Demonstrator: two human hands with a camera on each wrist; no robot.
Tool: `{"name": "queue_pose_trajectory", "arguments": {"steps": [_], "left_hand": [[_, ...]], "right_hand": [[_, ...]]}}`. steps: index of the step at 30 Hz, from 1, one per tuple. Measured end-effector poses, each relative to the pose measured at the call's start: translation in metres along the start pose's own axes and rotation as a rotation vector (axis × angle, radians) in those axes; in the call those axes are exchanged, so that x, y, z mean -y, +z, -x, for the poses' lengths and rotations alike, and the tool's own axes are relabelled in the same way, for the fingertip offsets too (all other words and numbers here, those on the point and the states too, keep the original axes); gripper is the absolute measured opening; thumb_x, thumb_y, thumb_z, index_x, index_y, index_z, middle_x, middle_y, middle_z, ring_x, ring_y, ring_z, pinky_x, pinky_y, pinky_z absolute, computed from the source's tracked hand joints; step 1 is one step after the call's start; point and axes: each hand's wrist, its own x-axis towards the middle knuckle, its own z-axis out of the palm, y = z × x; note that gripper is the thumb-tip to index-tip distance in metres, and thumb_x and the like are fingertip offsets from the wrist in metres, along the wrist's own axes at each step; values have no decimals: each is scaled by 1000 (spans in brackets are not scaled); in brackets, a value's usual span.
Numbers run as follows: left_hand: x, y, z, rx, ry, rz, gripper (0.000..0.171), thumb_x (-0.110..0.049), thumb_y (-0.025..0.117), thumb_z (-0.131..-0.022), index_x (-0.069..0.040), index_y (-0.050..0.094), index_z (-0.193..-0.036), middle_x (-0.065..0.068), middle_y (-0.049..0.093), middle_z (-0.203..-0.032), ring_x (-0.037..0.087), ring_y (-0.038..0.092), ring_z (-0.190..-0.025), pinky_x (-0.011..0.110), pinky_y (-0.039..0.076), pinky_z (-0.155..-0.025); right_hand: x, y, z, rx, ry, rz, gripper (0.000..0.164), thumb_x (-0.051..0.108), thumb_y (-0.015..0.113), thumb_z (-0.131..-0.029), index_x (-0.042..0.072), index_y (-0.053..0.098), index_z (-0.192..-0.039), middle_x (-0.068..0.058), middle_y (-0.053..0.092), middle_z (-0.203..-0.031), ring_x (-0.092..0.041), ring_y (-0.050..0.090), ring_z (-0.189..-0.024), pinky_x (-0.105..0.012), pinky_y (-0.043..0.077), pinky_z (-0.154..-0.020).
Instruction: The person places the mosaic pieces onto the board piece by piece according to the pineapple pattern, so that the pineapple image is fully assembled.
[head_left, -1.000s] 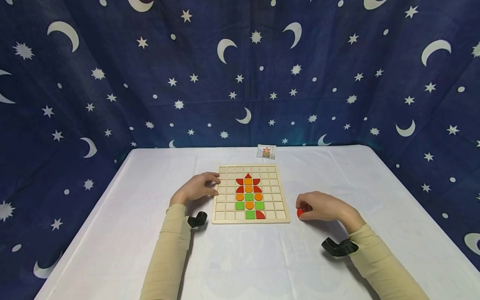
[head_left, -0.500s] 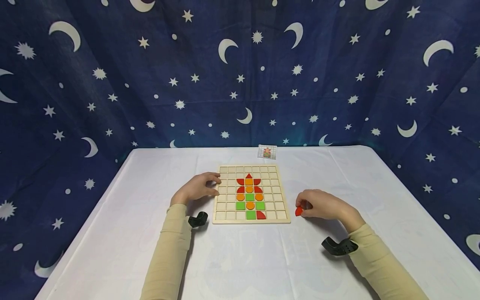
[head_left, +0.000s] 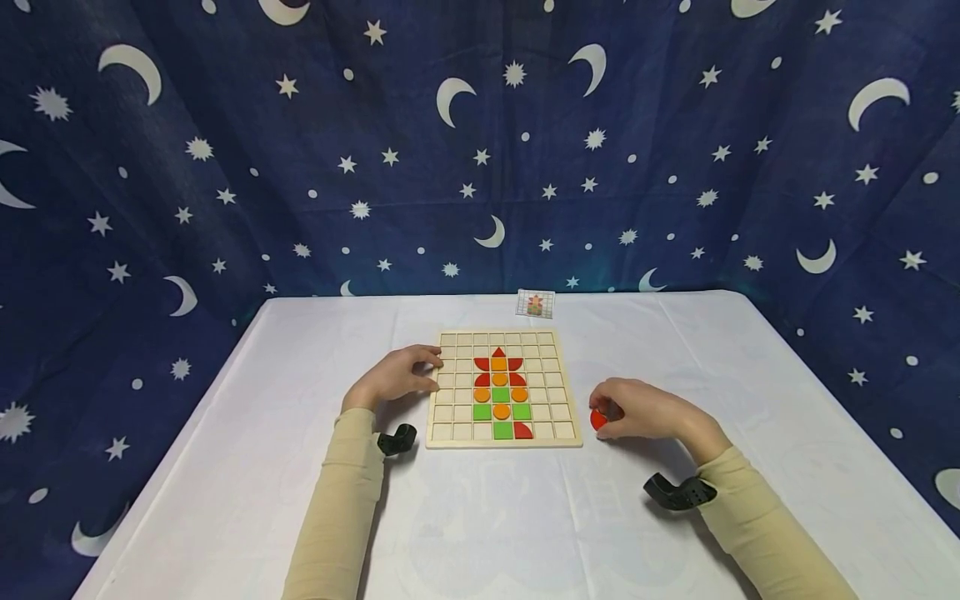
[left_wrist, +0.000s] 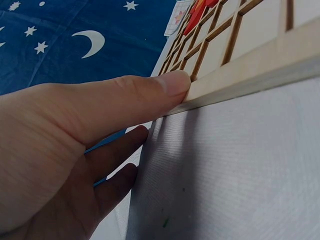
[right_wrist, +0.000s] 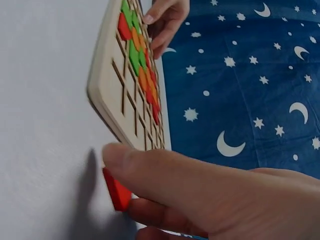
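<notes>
A square wooden grid board (head_left: 447,410) lies on the white table, with red, orange and green tiles set in its middle columns. My left hand (head_left: 393,377) rests at the board's left edge. In the left wrist view, its thumb (left_wrist: 175,82) touches the rim and the other visible fingers are fairly straight. To the right of the board, my right hand (head_left: 647,408) pinches a red tile (head_left: 597,419) between thumb and fingers. In the right wrist view, part of that red tile (right_wrist: 117,190) shows below the thumb; the fingers hide its full shape.
Behind the board lies a small card (head_left: 536,304) printed with a coloured pattern on a grid. White cloth covers the table (head_left: 480,525). A dark blue curtain (head_left: 405,125) with moons and stars hangs around its back and sides.
The red tile has been turned within my right fingers and now shows a rounder outline. My right hand has shifted very slightly; my left hand stays at the board's edge.
</notes>
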Motion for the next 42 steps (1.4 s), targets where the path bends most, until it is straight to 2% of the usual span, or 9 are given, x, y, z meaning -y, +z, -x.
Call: {"name": "queue_pose_trajectory", "arguments": {"steps": [8, 13, 18, 28, 33, 37, 42], "left_hand": [[1, 0, 2, -1, 5, -1, 42, -15, 76, -85, -4, 65, -124, 11, 47, -147, 31, 36, -140, 47, 30, -115], [1, -1, 2, -2, 7, -7, 43, -15, 77, -84, -4, 65, -124, 11, 47, -147, 31, 36, -140, 46, 30, -115], [1, -2, 2, -7, 3, -9, 42, -15, 77, -84, -4, 65, -124, 10, 47, -147, 31, 36, -140, 46, 30, -115], [1, -1, -1, -3, 37, -34, 41, -16, 76, -85, -4, 66, -122, 12, 48, -146, 32, 37, -139, 46, 29, -115], [2, -2, -1, -2, 34, -29, 40, -15, 76, -85, -4, 66, -122, 12, 48, -147, 31, 36, -140, 46, 28, -116], [2, -3, 0, -14, 68, -28, 39, -16, 76, -84, -4, 67, -120, 12, 49, -145, 33, 38, -138, 48, 30, -115], [2, -3, 1, -13, 71, -29, 39, -16, 76, -84, -4, 67, -120, 13, 49, -145, 33, 38, -138, 47, 30, -115]], "right_hand": [[7, 2, -4, -7, 18, 54, 22, 16, 79, -81, 11, 62, -94, 4, 53, -80, -10, 48, -71, -26, 43, -64], [20, -2, -13, -17, 13, 68, 22, 15, 78, -81, 10, 64, -98, 3, 54, -82, -14, 50, -73, -25, 44, -64], [48, 2, -34, -13, -97, 88, 25, 16, 75, -82, 9, 66, -104, 2, 55, -87, -13, 49, -75, -24, 44, -65], [100, 30, -74, 32, -306, 145, 21, 23, 72, -86, 18, 66, -105, 6, 57, -92, -8, 50, -78, -23, 46, -69], [111, 42, -83, 36, -308, 163, 21, 24, 72, -85, 19, 67, -105, 8, 58, -94, -7, 51, -82, -23, 48, -73], [114, 46, -86, 33, -278, 174, 22, 25, 74, -85, 18, 67, -105, 8, 57, -95, -7, 52, -84, -23, 50, -76], [115, 48, -86, 16, -267, 168, 19, 27, 72, -86, 18, 67, -102, 8, 56, -93, -7, 51, -81, -22, 49, -72]]}}
